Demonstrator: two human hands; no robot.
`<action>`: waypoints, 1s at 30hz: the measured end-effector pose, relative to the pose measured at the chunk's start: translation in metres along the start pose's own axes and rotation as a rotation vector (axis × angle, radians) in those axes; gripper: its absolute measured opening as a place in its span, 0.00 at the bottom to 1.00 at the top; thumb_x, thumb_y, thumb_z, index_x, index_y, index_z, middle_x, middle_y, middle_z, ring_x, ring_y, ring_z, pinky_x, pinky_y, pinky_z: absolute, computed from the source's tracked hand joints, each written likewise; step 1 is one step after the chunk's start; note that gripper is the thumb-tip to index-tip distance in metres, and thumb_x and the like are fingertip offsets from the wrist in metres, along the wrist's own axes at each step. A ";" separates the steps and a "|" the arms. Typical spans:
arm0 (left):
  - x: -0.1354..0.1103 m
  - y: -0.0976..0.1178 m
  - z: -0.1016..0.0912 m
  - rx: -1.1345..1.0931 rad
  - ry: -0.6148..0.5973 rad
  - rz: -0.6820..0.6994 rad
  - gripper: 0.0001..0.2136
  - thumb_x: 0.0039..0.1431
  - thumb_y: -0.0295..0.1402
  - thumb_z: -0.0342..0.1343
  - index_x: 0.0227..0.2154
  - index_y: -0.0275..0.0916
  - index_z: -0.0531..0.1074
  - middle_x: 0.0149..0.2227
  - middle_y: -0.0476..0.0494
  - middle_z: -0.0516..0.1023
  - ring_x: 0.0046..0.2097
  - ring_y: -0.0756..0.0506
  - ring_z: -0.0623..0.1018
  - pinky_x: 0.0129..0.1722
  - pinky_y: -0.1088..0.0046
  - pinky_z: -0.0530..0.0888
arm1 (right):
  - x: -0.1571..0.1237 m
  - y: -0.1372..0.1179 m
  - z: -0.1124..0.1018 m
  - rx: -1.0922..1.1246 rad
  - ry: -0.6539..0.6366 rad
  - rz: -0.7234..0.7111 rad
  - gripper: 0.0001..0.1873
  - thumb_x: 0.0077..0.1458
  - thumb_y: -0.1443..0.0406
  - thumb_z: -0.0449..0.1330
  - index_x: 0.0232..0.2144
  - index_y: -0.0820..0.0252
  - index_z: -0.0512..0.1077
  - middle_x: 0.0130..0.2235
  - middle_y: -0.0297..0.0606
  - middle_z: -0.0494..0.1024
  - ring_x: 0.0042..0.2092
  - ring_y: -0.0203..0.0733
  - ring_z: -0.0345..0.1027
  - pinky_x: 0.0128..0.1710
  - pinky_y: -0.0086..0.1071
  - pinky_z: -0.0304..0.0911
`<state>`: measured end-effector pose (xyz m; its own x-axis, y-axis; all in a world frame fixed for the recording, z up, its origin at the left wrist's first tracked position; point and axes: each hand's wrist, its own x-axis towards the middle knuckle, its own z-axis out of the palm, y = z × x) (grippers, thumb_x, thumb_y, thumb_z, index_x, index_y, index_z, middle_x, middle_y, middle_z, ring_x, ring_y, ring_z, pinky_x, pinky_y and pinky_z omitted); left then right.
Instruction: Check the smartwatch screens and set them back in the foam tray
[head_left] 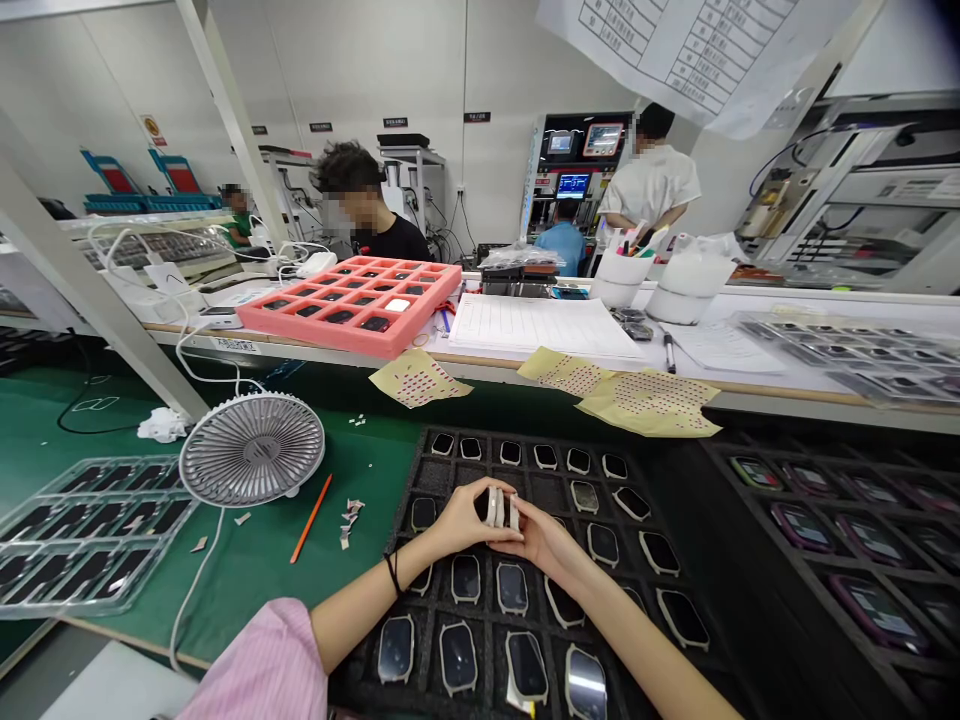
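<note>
My left hand [466,515] and my right hand [546,537] meet above a black foam tray [531,490]. Between their fingers are smartwatch cases [496,507] with pale silver edges, turned on their sides and close together. Fingers of both hands are closed around these cases; how they are split between the hands is hard to make out. Below and around, the tray's compartments hold several smartwatch cases [512,587] with dark screens facing up. My forearms cover part of the tray.
A white fan [255,448], an orange stick [311,518] and a clear plastic tray [161,560] of dark parts are on the left. Another foam tray [810,500] holds watches at right. Above, a shelf carries a pink foam tray [405,335] and papers. Other people work beyond.
</note>
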<state>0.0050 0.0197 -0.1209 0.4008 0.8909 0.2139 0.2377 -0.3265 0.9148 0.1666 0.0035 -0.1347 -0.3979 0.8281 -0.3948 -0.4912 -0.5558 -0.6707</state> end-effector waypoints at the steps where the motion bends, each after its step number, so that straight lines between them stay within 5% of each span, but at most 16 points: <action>1: 0.001 -0.001 0.000 -0.032 0.016 -0.017 0.26 0.36 0.37 0.71 0.41 0.36 0.73 0.40 0.43 0.78 0.43 0.42 0.77 0.45 0.68 0.71 | 0.000 -0.001 0.000 0.001 -0.005 0.018 0.12 0.54 0.61 0.60 0.37 0.64 0.73 0.31 0.41 0.80 0.30 0.42 0.76 0.39 0.41 0.71; 7: 0.006 -0.001 -0.013 -0.164 0.128 -0.064 0.26 0.40 0.40 0.69 0.43 0.36 0.71 0.41 0.41 0.78 0.43 0.42 0.77 0.43 0.67 0.73 | 0.003 -0.001 -0.008 -0.135 0.008 -0.068 0.18 0.50 0.59 0.63 0.41 0.64 0.72 0.26 0.39 0.78 0.26 0.44 0.75 0.29 0.36 0.69; 12: -0.001 0.003 -0.021 0.056 0.028 0.032 0.25 0.40 0.37 0.69 0.43 0.37 0.71 0.44 0.41 0.78 0.45 0.42 0.77 0.47 0.66 0.72 | 0.004 0.000 -0.012 -0.259 0.065 -0.185 0.28 0.44 0.58 0.67 0.46 0.65 0.70 0.20 0.35 0.76 0.22 0.41 0.72 0.23 0.32 0.65; 18: -0.005 0.007 -0.019 0.227 0.048 0.087 0.25 0.42 0.36 0.69 0.44 0.37 0.71 0.45 0.41 0.77 0.48 0.41 0.76 0.50 0.66 0.71 | 0.005 -0.001 -0.010 -0.328 0.092 -0.249 0.30 0.38 0.58 0.70 0.45 0.62 0.71 0.22 0.31 0.74 0.21 0.38 0.71 0.17 0.28 0.62; 24: -0.007 0.011 -0.015 0.453 -0.104 0.265 0.18 0.52 0.32 0.61 0.47 0.39 0.69 0.47 0.40 0.76 0.48 0.42 0.75 0.49 0.67 0.72 | 0.007 -0.001 -0.015 -0.442 0.098 -0.371 0.30 0.42 0.56 0.68 0.47 0.61 0.72 0.27 0.35 0.77 0.20 0.37 0.69 0.14 0.27 0.58; 30: -0.005 0.009 -0.006 0.409 -0.067 0.272 0.20 0.51 0.26 0.60 0.48 0.40 0.68 0.50 0.41 0.75 0.51 0.43 0.75 0.51 0.68 0.72 | 0.000 0.002 -0.011 -0.448 0.089 -0.437 0.30 0.45 0.54 0.66 0.49 0.60 0.72 0.23 0.33 0.75 0.20 0.36 0.67 0.18 0.30 0.63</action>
<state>-0.0001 0.0137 -0.1118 0.5491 0.7386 0.3912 0.4389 -0.6531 0.6171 0.1741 0.0034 -0.1435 -0.1584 0.9854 -0.0630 -0.2141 -0.0966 -0.9720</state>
